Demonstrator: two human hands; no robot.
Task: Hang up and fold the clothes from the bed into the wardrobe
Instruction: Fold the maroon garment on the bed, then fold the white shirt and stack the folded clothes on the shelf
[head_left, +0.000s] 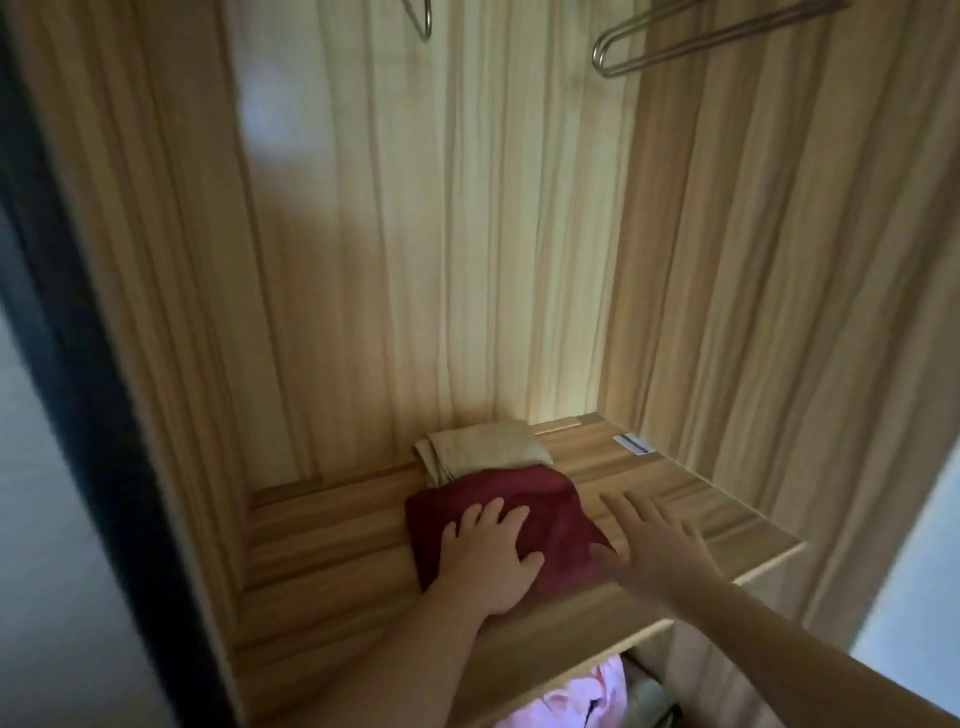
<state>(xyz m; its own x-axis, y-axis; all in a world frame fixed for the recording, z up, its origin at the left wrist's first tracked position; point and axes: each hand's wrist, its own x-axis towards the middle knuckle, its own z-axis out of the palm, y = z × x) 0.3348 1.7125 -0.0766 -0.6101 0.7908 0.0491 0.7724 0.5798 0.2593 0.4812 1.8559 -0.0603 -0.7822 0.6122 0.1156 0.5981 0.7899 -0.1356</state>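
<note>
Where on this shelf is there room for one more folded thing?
Bare wood lies left of the dark red folded cloth, up to the wardrobe's left wall, and right of it toward the small label. The middle is crowded: the beige folded cloth, left hand and right hand.

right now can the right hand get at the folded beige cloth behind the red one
Probably yes. The right hand hovers open beside the red cloth, and the beige cloth lies just past it on the same shelf, top uncovered. The left hand presses the red cloth further left, off that path.
</note>
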